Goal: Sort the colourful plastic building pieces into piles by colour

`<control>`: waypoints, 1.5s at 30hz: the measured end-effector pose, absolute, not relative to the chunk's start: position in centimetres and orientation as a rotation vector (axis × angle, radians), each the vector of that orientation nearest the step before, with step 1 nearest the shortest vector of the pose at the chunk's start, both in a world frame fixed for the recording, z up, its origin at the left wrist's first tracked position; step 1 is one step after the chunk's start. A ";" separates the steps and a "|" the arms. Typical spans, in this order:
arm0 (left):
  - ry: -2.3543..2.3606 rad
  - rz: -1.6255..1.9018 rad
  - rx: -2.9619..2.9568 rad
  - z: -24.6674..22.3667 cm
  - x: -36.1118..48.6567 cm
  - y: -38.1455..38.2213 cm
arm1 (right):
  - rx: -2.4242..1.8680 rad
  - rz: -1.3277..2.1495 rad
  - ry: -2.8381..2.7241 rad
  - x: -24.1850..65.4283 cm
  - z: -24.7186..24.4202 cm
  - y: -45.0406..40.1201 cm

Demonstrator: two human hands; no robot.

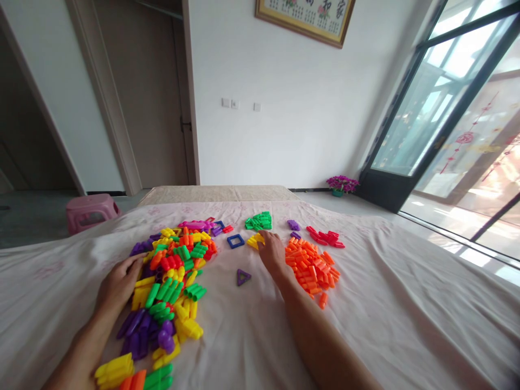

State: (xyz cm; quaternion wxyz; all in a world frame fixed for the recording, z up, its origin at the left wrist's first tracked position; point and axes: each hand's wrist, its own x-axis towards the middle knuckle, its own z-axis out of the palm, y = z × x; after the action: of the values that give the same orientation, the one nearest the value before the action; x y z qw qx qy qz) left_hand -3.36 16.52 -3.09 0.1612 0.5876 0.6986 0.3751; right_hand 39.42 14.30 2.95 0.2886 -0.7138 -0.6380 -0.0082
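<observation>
At centre frame, the right hand (271,253) reaches across the pale sheeted bed (406,314), fingers closing on small yellow plastic pieces (254,241) beside the sorted orange plastic pile (312,264). At lower left, the left hand (118,283) rests open-fingered against the mixed multicoloured plastic heap (173,281).

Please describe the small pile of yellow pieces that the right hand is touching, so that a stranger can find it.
On the pale cloth, find the right hand. At its fingers lies the yellow pile, between the blue square frame and the orange pile. It is the only all-yellow group.
</observation>
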 end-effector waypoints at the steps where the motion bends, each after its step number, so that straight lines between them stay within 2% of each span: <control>1: 1.994 1.071 1.681 -3.1 -3.4 16.5 | -1.917 -0.014 -1.680 39.7 2.9 14.4; 8: 2.019 1.074 1.664 -2.7 -3.1 16.2 | -1.769 0.037 -1.730 37.7 3.7 13.7; 14: 2.020 1.077 1.668 -2.4 -2.8 16.0 | -1.339 0.469 -2.160 32.3 3.9 11.2; 19: 2.006 1.090 1.687 -2.5 -2.9 16.1 | -0.935 0.414 -2.459 29.4 3.0 9.1; 27: 2.037 1.071 1.689 -2.6 -3.0 16.1 | -1.080 0.319 -2.509 28.0 1.7 8.4; 36: 2.032 1.078 1.693 -2.9 -3.3 16.4 | -1.463 0.449 -1.834 33.5 2.4 13.5; 40: 1.996 1.109 1.680 -3.4 -3.5 16.7 | -1.491 0.596 -1.477 37.2 1.9 16.9; 45: 1.968 1.150 1.698 -3.8 -3.7 16.9 | -1.483 0.569 -1.275 39.9 2.8 19.5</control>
State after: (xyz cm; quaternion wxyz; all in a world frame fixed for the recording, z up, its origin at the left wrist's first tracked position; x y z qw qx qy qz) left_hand -3.74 16.88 -3.78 0.1491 0.5908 0.6846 0.4000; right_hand 39.87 19.53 2.76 0.5246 -0.6199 -0.5329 0.2378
